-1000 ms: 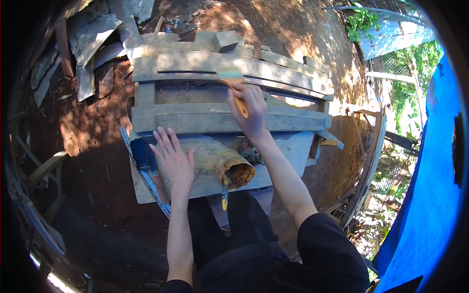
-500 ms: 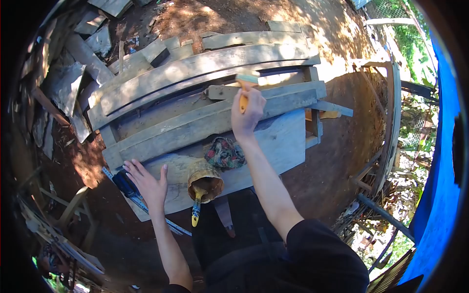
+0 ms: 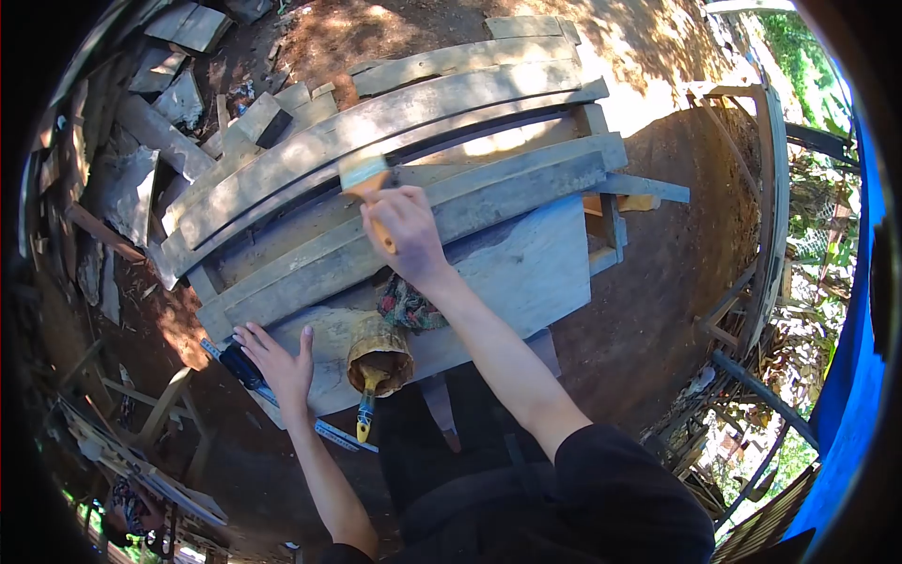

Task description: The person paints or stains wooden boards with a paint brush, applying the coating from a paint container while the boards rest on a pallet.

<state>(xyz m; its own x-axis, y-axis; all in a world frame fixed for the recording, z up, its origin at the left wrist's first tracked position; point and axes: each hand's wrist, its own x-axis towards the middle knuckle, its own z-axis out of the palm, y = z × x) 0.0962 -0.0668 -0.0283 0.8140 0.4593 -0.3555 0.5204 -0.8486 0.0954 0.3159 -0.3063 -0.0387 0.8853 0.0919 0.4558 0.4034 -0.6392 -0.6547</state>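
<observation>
My right hand (image 3: 406,235) is closed around the orange handle of a wide paintbrush (image 3: 365,173), whose pale bristles are over the back beam of a long wooden frame (image 3: 310,266). Spread near the frame's front left corner, my left hand (image 3: 280,365) holds nothing. A rough container (image 3: 380,344) between my arms has a second brush (image 3: 366,410) in its mouth, with a blue and yellow handle. Behind my right wrist a patterned cloth (image 3: 406,303) is partly hidden. Under these lies a pale board (image 3: 526,273).
A blue ruler (image 3: 344,436) and a dark object (image 3: 239,365) are at the board's left end. Scrap wood (image 3: 160,132) is piled at the upper left. A wooden structure (image 3: 769,207) stands at the right, before a blue tarp (image 3: 850,348).
My right hand has moved left along the frame with the paintbrush. The cloth is now partly behind my wrist. My left hand stays near the front left corner.
</observation>
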